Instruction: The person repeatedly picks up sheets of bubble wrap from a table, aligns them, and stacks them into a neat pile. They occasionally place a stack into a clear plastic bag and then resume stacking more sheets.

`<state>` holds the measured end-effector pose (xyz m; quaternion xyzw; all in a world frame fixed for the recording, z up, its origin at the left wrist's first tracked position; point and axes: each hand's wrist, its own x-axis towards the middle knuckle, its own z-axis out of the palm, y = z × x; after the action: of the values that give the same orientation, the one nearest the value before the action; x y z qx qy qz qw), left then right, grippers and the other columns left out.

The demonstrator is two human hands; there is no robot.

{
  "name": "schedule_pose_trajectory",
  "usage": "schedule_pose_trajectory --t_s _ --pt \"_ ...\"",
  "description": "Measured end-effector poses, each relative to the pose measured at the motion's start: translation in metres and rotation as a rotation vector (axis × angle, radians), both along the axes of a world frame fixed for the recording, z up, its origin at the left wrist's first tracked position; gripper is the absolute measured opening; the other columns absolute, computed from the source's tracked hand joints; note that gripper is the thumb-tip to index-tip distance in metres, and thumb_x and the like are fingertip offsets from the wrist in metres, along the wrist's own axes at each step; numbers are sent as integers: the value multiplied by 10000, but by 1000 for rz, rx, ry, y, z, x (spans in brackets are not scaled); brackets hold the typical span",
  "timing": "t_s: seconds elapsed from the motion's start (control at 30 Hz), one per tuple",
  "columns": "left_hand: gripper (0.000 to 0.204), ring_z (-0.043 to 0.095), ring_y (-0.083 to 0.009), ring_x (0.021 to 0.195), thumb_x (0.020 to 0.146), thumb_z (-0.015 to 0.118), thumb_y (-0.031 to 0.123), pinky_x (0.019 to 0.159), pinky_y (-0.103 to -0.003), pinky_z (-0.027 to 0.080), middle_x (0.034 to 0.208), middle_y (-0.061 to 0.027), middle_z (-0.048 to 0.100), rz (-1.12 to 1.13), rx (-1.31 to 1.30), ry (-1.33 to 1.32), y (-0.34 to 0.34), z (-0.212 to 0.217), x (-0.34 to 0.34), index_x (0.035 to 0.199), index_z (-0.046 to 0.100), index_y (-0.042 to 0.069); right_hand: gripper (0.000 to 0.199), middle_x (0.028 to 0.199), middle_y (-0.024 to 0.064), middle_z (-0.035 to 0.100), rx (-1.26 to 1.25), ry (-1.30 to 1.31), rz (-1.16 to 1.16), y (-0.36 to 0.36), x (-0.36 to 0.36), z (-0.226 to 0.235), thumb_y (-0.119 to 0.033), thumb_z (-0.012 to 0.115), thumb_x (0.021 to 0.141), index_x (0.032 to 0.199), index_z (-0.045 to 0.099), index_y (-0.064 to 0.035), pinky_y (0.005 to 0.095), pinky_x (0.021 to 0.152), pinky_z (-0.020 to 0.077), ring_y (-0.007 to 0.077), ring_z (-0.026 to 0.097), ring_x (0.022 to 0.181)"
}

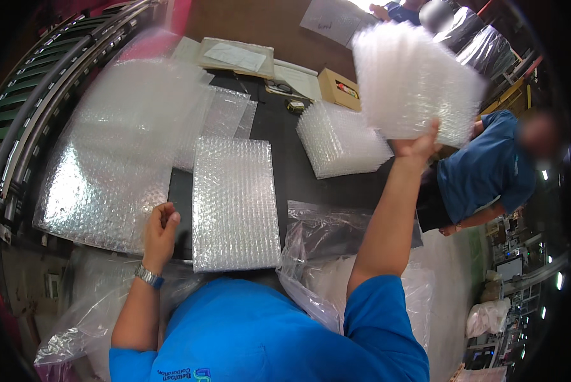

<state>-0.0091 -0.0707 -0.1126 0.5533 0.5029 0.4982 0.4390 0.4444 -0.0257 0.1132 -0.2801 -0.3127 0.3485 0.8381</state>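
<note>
The right hand (419, 148) was raised far right, pinching a blurred, knobbly bubble-wrap sheet (416, 79) by its lower edge, above a neat stack of bubble-wrap pieces (342, 141). The left hand (160, 232), loosely curled and holding nothing, rested on the dark table (298, 181) beside a rectangular bubble-wrap pouch (234, 204). A large glossy sheet (117, 153) lay left.

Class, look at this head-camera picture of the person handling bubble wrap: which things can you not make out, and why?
- Raised bubble wrap sheet: motion-blurred; right hand mostly behind it.
- Left hand: whether it touches the flat bubble wrap piece is unclear.
- Small cardboard box: contents too small.
</note>
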Motion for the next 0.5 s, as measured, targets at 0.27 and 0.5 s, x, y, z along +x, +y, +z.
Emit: schedule_pose_trajectory --t_s 0.27,0.5 --pt "413 501 -223 1025 838 572 253 870 -337 398 1108 -154 526 -121 34 253 -4 5 9 1150 475 1 791 1316 122 363 -737 197 -56 35 55 -108 -701 399 741 1315 311 -165 582 854 309 347 359 1171" --pt "618 438 -268 1132 824 585 268 942 -352 355 1240 -216 426 -187 -256 -43 5 23 34 1292 301 -18 721 1176 116 461 -724 168 -428 -22 -11 -120 -676 373 770 1237 388 -127 538 857 303 247 448 1046"
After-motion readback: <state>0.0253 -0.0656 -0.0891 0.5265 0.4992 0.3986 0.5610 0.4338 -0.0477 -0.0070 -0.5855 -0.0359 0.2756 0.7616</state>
